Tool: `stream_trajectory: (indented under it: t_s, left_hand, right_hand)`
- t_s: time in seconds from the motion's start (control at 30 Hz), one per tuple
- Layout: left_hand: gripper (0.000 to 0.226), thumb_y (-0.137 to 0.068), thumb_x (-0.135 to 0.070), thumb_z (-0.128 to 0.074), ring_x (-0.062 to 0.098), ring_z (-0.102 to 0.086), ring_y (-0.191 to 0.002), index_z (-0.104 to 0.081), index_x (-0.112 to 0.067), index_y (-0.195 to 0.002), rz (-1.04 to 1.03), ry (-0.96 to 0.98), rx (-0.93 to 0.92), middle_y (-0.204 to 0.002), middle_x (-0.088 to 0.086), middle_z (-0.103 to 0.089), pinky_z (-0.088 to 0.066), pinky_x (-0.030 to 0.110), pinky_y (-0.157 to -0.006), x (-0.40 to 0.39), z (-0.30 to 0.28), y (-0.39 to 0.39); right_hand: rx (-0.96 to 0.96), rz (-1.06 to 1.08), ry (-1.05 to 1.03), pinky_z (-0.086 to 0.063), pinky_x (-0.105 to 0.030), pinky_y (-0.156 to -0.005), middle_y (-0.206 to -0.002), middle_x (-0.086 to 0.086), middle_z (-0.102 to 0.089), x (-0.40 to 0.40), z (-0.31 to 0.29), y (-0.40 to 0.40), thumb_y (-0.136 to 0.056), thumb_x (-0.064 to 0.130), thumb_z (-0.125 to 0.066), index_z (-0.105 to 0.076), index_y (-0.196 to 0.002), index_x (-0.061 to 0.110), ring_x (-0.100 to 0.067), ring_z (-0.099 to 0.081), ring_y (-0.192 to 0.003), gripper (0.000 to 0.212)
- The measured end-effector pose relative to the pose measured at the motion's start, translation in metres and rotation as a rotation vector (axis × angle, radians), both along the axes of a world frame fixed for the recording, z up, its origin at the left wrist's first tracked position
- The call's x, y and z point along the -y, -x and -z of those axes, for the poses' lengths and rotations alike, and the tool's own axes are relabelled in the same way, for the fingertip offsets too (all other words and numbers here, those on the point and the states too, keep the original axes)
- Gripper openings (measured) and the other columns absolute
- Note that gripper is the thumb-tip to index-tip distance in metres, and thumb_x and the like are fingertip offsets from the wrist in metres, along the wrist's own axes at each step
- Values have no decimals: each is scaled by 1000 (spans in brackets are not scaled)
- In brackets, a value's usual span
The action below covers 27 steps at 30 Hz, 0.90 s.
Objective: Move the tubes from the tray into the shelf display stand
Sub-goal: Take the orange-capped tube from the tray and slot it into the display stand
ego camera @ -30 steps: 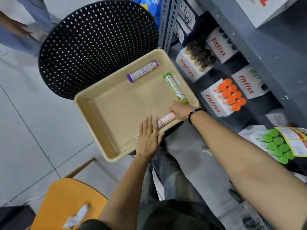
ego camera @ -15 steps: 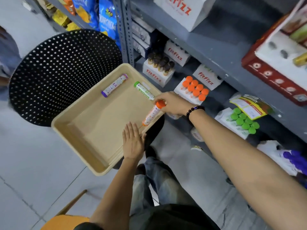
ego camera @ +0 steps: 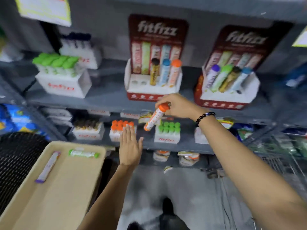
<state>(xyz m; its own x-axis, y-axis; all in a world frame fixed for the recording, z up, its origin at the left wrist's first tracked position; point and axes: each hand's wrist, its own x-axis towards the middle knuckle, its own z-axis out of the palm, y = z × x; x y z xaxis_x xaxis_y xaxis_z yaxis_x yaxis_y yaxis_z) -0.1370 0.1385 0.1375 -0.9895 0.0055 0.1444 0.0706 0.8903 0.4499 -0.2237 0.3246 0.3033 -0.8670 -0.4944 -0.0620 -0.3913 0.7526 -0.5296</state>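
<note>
My right hand [ego camera: 178,106] grips an orange-capped tube [ego camera: 153,117] by its cap, and the tube hangs tilted in front of the shelf edge. Just above it stands a red fitfizz display stand [ego camera: 154,90] holding three tubes, with two empty holes on its left side. A second stand [ego camera: 229,97] to the right holds several tubes. My left hand [ego camera: 130,146] is flat and empty, fingers together, raised in the air beside the beige tray [ego camera: 54,196]. A purple-capped tube [ego camera: 48,166] and a green-capped tube [ego camera: 83,153] lie in the tray.
The tray rests on a black perforated stool [ego camera: 15,163] at the left. White boxes of green-capped tubes [ego camera: 61,75], orange-capped tubes [ego camera: 121,130] and more green-capped tubes [ego camera: 167,132] fill the grey shelves. A wire basket [ego camera: 279,165] stands at the lower right.
My right hand lifted the orange-capped tube out of the tray and carried it up to the shelf. My left hand came off the tray rim. The view swung up toward the shelves.
</note>
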Motion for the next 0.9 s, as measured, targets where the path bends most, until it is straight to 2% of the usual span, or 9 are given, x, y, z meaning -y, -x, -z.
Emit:
stream_trajectory:
  t_s: [0.1,0.2,0.27,0.33,0.4,0.5,0.7,0.83,0.9]
  left_hand:
    - [65,-96,-40,-23,42,-26,-136,-28,10,-137,136,0,-82,-145,30,-29,-17,48,-113,-53,-24,33]
    - [59,-98,-32,-37,40,-21,-139,-22,7,-140,223,-3,-135,-148,27,-24,-15,47,-115,-109,-40,67]
    - [59,-99,-34,-30,39,-20,-139,-21,6,-140,259,5,-152,-149,26,-23,-13,45,-116,-143,-48,89]
    - [64,-95,-40,-21,37,-17,-140,-19,6,-141,287,31,-132,-150,26,-21,-10,42,-117,-171,-52,108]
    - [62,-97,-35,-28,35,-13,-142,-15,6,-142,302,49,-120,-151,25,-16,-8,41,-118,-191,-50,125]
    - [63,-99,-36,-31,30,-6,-143,-8,2,-144,304,109,-70,-154,20,-9,-2,37,-118,-210,-42,144]
    - [63,-98,-44,-18,27,1,-144,-5,-4,-146,312,204,81,-157,15,-3,-1,38,-119,-222,-24,159]
    - [63,-97,-46,-10,26,0,-144,-4,-7,-146,313,287,82,-157,12,-4,0,38,-118,-221,-17,162]
    - [64,-96,-47,-9,25,1,-144,-4,-8,-146,309,291,79,-157,11,-3,0,37,-118,-221,-16,162]
  right_hand:
    - [-64,81,-30,-42,-25,-85,-108,-9,-70,-69,-32,4,-73,-6,-65,-71,-106,10,-12,-57,-93,37]
    - [-136,145,-58,-44,-25,-87,-107,-9,-71,-129,-55,8,-73,-8,-62,-71,-105,9,-16,-61,-95,37]
    - [-156,173,-89,-46,-27,-84,-106,-10,-72,-164,-65,14,-72,-9,-62,-72,-104,8,-19,-62,-96,37]
    - [-131,217,-126,-48,-31,-84,-106,-8,-71,-195,-73,19,-71,-7,-65,-71,-105,11,-19,-62,-96,39]
    - [-102,272,-160,-51,-35,-81,-106,-4,-69,-223,-79,25,-73,-2,-68,-71,-107,15,-19,-62,-93,38]
    - [-79,361,-152,-57,-37,-68,-90,4,-61,-252,-88,30,-71,5,-74,-72,-101,18,-25,-65,-78,33]
    - [-169,478,-186,-42,-27,-57,-74,-7,-62,-280,-95,42,-70,15,-72,-68,-75,6,-21,-56,-71,12]
    - [-128,528,-149,-52,-26,-69,-90,-3,-61,-286,-99,44,-83,16,-64,-70,-105,14,-15,-56,-74,23]
    - [-94,556,-75,-57,-24,-68,-92,-7,-67,-287,-100,44,-86,12,-61,-73,-100,9,-13,-62,-71,19]
